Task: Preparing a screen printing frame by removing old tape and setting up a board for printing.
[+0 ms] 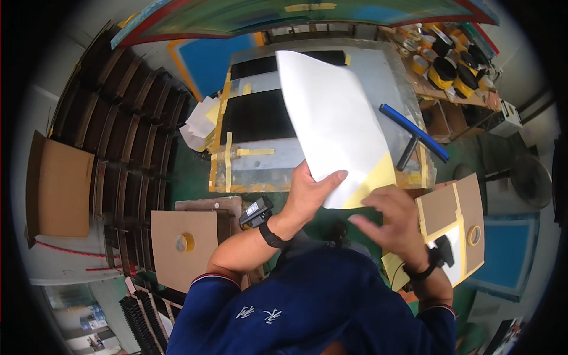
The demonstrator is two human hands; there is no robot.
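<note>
A large white sheet (pixel 331 112) with a yellow lower corner (pixel 374 180) slants up and away over the worktable. My left hand (pixel 309 192) grips its near edge, the thumb lying on the white face and the fingers behind. By the yellow corner, my right hand (pixel 387 218) is slightly blurred, its thumb and fingers apart; whether a fingertip touches the sheet is unclear. Behind the sheet, two black panels (pixel 257 115) lie partly covered on the grey worktable (pixel 284 177). A blue-edged squeegee (pixel 414 132) with a dark handle rests at the table's right.
Yellow tape strips mark the tabletop. A framed screen (pixel 296 21) overhangs its far side. Tubs and tape rolls crowd a shelf (pixel 482 100) at right. Cardboard pieces flank me, one bearing a yellow tape roll (pixel 185 242). Dark racks (pixel 118 112) stand at left, a fan (pixel 529 180) at right.
</note>
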